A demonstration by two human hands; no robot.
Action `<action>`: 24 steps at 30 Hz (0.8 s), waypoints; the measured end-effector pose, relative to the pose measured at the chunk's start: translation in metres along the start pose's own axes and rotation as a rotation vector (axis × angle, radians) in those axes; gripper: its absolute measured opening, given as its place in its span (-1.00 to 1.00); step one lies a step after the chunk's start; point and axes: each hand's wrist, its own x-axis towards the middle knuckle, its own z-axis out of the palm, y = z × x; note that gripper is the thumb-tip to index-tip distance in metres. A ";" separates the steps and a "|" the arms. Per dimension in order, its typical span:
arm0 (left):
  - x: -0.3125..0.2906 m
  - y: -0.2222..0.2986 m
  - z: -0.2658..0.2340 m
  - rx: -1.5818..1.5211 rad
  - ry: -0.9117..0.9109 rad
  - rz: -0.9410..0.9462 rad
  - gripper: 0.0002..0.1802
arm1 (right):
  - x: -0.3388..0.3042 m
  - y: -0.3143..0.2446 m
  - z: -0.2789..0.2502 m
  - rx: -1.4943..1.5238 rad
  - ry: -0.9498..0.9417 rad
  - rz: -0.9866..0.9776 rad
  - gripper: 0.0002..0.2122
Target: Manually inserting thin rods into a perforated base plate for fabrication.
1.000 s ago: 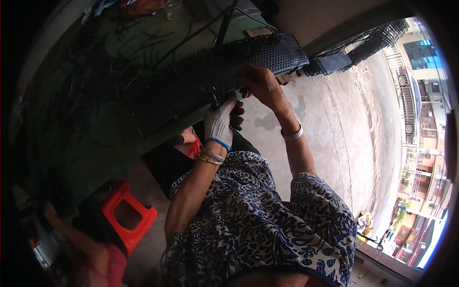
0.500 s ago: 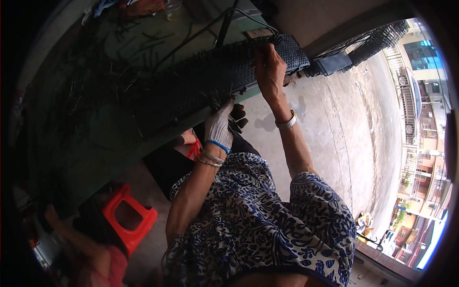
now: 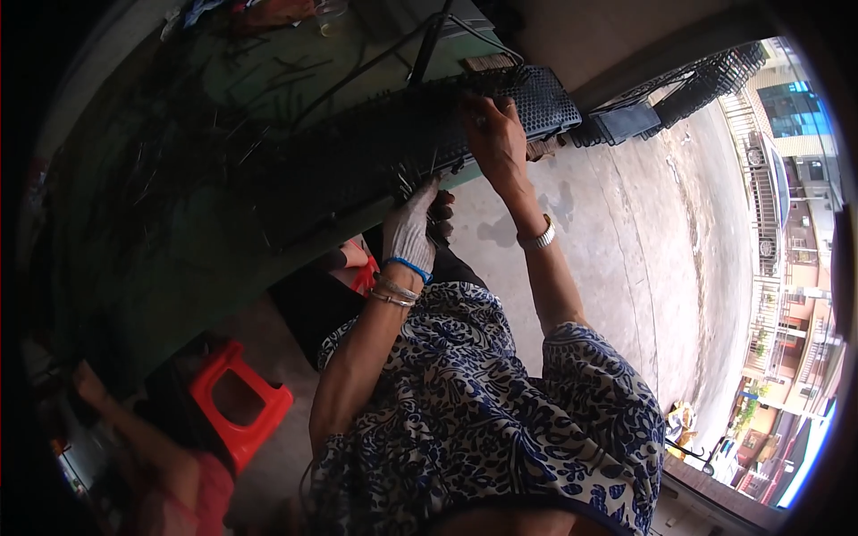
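Note:
A long black perforated tray lies across the green tabletop near its front edge. My left hand, in a white knitted glove with dark fingertips, is closed around a bunch of thin dark rods at the tray's near side. Bare, with a watch at the wrist, my right hand is over the right part of the tray, its fingers drawn together. Whatever its fingertips pinch is too dark and small to make out.
Loose thin dark sticks are scattered on the green tabletop. Behind the tray stands a bent metal frame. A red plastic stool is at lower left, beside another person's arm. Black racks stand at upper right, above the concrete floor.
My right hand has shifted slightly left and toward me along the tray, its back now turned more into view. My left hand stays nearly in place, gripping the rods.

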 end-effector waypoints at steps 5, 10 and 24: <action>-0.006 0.002 0.002 0.068 -0.011 0.108 -0.81 | -0.007 -0.013 -0.025 0.649 -0.542 0.246 -0.82; 0.000 0.000 0.001 -0.065 0.010 0.087 -0.78 | 0.005 -0.013 -0.013 0.370 -0.071 0.147 -0.92; -0.003 0.005 -0.008 -0.025 -0.056 0.047 -0.80 | 0.020 -0.019 0.032 -0.010 -0.056 -0.082 -0.88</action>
